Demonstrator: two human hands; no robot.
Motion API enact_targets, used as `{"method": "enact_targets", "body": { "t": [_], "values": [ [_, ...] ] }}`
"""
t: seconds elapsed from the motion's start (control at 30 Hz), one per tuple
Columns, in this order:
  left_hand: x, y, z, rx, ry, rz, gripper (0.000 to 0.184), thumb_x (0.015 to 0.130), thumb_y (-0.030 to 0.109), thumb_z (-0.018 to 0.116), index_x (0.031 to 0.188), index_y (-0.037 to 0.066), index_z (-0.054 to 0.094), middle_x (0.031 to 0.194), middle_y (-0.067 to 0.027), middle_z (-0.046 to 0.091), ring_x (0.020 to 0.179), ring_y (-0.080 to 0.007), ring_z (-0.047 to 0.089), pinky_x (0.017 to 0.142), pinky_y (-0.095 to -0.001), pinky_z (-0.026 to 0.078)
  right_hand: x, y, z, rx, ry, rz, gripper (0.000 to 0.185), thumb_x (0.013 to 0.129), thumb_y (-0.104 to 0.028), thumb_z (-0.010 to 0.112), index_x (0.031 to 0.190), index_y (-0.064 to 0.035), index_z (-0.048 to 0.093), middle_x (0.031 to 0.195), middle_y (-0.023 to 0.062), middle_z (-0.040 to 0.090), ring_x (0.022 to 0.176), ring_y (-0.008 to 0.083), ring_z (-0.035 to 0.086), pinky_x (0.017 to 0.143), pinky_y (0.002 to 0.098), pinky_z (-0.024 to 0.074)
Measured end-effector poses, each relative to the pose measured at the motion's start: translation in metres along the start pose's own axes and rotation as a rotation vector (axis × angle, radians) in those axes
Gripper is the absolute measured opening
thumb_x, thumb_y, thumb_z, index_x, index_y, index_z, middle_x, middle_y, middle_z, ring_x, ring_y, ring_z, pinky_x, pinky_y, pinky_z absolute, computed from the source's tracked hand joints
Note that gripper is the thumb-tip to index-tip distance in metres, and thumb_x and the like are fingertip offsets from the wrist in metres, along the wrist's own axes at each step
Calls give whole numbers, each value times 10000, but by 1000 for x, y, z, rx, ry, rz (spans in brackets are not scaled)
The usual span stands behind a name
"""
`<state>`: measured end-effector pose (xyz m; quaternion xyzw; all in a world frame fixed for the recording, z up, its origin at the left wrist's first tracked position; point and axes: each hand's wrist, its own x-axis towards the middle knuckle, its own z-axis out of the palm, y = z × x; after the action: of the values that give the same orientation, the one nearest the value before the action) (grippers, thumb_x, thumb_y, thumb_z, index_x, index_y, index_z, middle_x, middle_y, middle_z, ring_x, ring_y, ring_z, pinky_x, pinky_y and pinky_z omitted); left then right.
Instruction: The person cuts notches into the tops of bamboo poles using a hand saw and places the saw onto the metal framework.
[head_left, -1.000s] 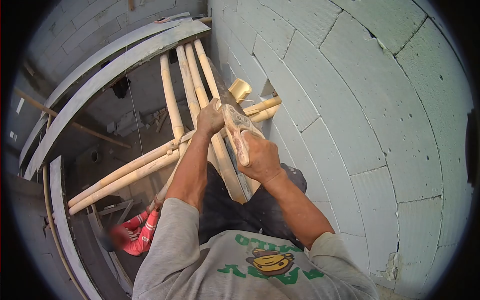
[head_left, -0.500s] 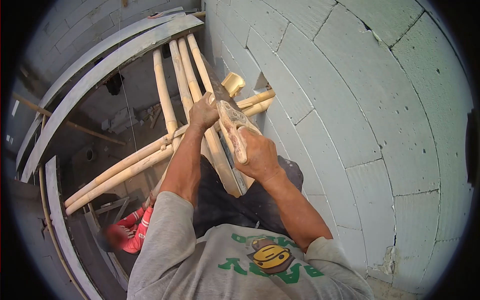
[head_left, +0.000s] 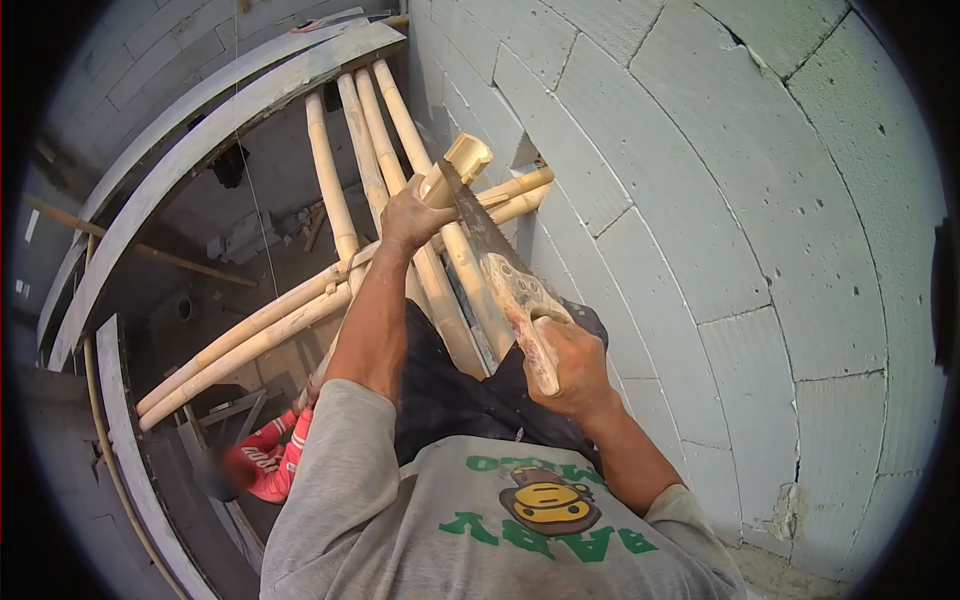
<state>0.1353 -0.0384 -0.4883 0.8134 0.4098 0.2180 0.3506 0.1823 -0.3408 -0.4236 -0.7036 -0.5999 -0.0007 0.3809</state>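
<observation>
My right hand point(head_left: 570, 368) is wrapped round the pale, worn handle of a handsaw point(head_left: 516, 290). The saw's dark toothed blade point(head_left: 482, 228) slants up and left, its far part against a split bamboo piece point(head_left: 468, 157). Just left of the blade, my left hand point(head_left: 412, 216) is closed round this bamboo, whose hollow cut end points away from me. Below it, several long bamboo poles point(head_left: 463, 275) run between my legs and the far beam. Part of the split piece is hidden under my left fingers.
A light block wall point(head_left: 690, 220) rises close on the right, with crossing bamboo poles point(head_left: 525, 185) at a hole in it. Long grey beams point(head_left: 200, 165) curve at the left. Down below on the left is a person in a red sleeve point(head_left: 285, 465).
My right hand has drawn the saw back toward me and to the right, uncovering more of the blade. My left hand stays closed at nearly the same place.
</observation>
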Motion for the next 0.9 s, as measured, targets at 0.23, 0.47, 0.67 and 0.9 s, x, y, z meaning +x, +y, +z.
{"method": "enact_targets", "body": {
  "t": [0.23,0.47,0.67,0.9],
  "values": [
    [-1,-10,7,9,10,-35,734,614,508,815,1188,88,634,1044,-217,726,1005,-380,697,883,-449,528,69,15,28,-62,-91,59,239,681,-11,667,912,-9,607,756,196,629,734,433,641,662,485,535],
    [9,-26,16,-21,-13,4,829,570,549,826,1234,91,634,1071,-226,720,1051,-379,689,927,-442,518,-36,14,-8,-56,-20,-30,206,716,-98,722,860,-51,583,730,173,636,710,416,650,678,486,542],
    [0,-18,12,-4,16,-44,1022,594,607,811,1394,28,549,1126,-245,711,1096,-388,677,967,-450,509,65,23,32,-67,-33,16,212,704,-98,715,839,-48,559,747,170,639,711,416,646,669,501,530],
    [-1,-10,3,-33,-42,-26,851,578,519,839,1268,68,628,1084,-231,719,1031,-366,697,916,-431,526,5,15,6,-56,8,-82,208,689,-20,680,887,15,625,755,179,620,721,401,658,660,469,551]
  ]
}}
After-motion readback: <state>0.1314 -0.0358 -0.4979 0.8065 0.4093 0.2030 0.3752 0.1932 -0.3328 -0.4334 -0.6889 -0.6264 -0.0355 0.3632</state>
